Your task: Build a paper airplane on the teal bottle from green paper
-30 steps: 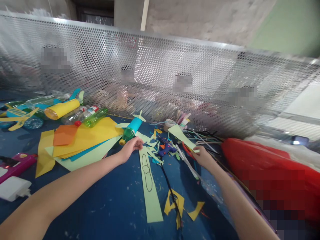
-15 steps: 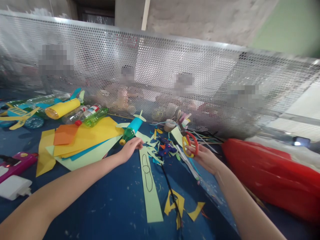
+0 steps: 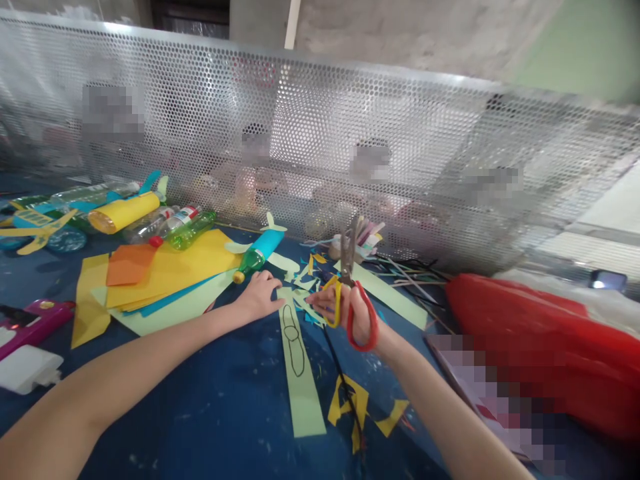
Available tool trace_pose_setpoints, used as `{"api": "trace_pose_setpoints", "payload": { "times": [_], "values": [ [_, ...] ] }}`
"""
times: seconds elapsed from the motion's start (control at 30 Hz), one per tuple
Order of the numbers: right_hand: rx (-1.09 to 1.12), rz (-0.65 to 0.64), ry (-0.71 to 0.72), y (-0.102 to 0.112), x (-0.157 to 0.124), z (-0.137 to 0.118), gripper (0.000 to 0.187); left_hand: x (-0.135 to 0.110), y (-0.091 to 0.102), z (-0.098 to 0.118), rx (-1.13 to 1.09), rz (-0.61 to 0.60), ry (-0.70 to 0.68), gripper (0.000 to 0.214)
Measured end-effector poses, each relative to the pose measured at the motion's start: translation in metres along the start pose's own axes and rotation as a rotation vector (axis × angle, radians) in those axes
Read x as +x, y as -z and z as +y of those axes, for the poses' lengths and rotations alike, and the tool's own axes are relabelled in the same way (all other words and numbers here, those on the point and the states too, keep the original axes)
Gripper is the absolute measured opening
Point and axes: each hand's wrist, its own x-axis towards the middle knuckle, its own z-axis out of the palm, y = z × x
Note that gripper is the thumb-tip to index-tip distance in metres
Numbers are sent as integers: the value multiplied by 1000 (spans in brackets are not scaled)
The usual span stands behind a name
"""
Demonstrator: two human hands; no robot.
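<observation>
In my right hand (image 3: 333,305) are scissors (image 3: 353,257) with one red and one yellow handle loop, blades pointing up and away from me. A pale green paper strip (image 3: 307,407) with a propeller-like outline drawn on it lies on the table between my hands. My left hand (image 3: 260,295) rests by the strip's far end, thumb apart from the fingers and nothing held. Just beyond it lies a small plane made from a green bottle with a blue paper wrap (image 3: 267,245) and pale green paper fins.
Paper sheets (image 3: 170,267), bottles (image 3: 193,230) and a yellow-wrapped bottle (image 3: 125,212) lie left. A pink power strip (image 3: 37,323) and white plug (image 3: 30,369) sit nearer. Yellow scraps (image 3: 393,418) and a red bag (image 3: 525,333) are right. A perforated metal screen (image 3: 310,120) stands behind.
My right hand has brought the scissors left, towards the drawn strip, and their blades now point upward. My left hand's fingers have spread. Another green strip shows more fully at the right.
</observation>
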Motion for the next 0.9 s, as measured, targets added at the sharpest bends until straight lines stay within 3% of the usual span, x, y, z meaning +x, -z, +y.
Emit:
{"api": "trace_pose_setpoints", "payload": {
  "times": [0.1, 0.23, 0.37, 0.47, 0.6, 0.73, 0.83, 0.9],
  "values": [
    [193, -82, -64, -5, -2, 2, 59, 1, -1, -1, 25, -35, -41, 14],
    [209, 15, -112, -10, -2, 2, 50, 1, -2, 0, -23, -50, -93, 4],
    [251, 65, -173, -15, 0, -3, 50, 0, 0, 4, -100, -49, -136, 18],
    [178, 89, -192, -18, 1, -3, 46, 2, 4, 12, -245, -43, -65, 30],
    [3, 202, -126, -22, 1, 3, 41, 11, 20, 30, -513, -28, 53, 29],
    [-172, 298, -66, -27, 0, 6, 28, 21, 38, 47, -647, 33, 103, 29],
    [-106, 319, -65, -31, 0, 3, 19, 24, 41, 56, -801, 114, 134, 33],
    [-15, 365, -36, -33, 0, 1, 19, 23, 36, 62, -1030, 156, 242, 38]
  ]
}}
